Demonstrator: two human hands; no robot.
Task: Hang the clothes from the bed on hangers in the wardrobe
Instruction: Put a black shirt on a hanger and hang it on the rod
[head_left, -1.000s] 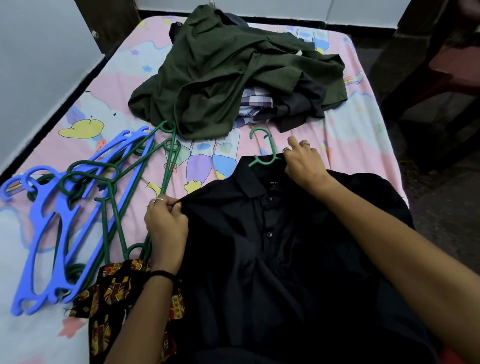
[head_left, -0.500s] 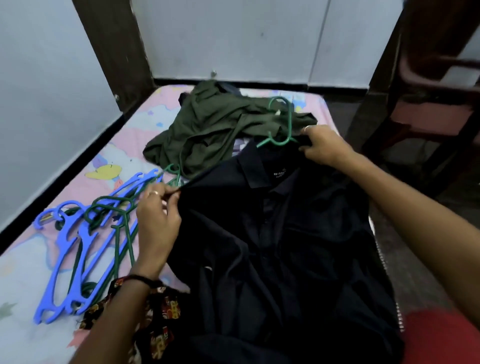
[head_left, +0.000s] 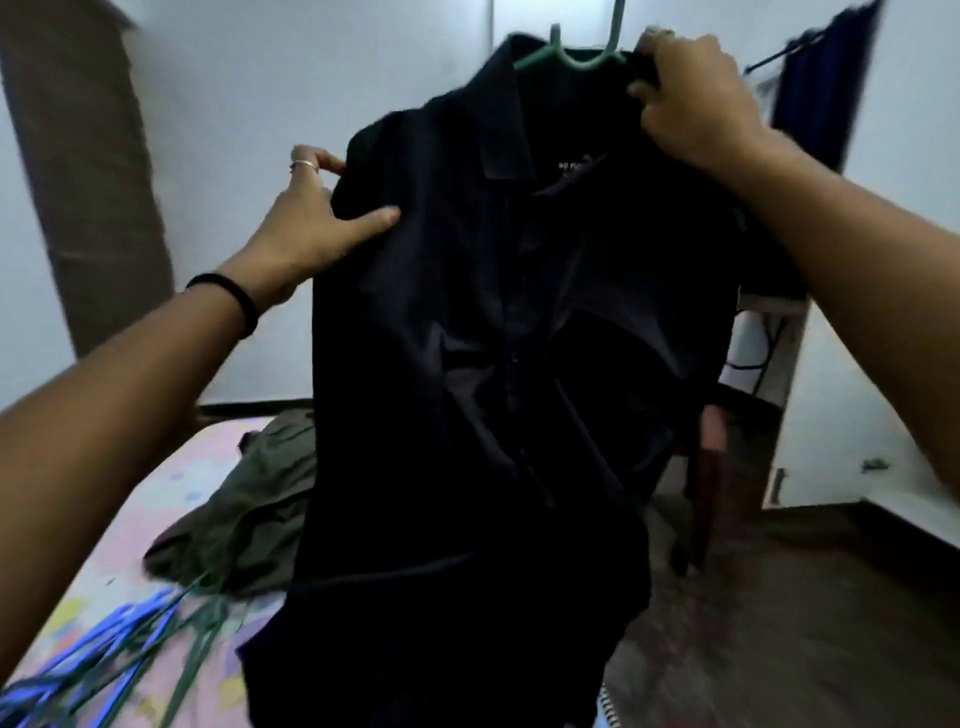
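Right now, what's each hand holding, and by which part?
Both hold the black shirt, lifted on a green hanger. Right hand grips its collar and shoulder by the hanger; left hand pinches the other shoulder edge.

Bed (head_left: 171, 499) w/ pink sheet: olive clothes (head_left: 249, 514), blue & green hangers (head_left: 135, 644) on it.

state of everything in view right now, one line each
black shirt: on a hanger, lifted off the bed, hanging
green hanger: inside the shirt's collar, hook up
right hand: grips shirt's shoulder near the collar
left hand: pinches the other shoulder
olive garment: crumpled on bed
spare hangers: loose on bed, blurred
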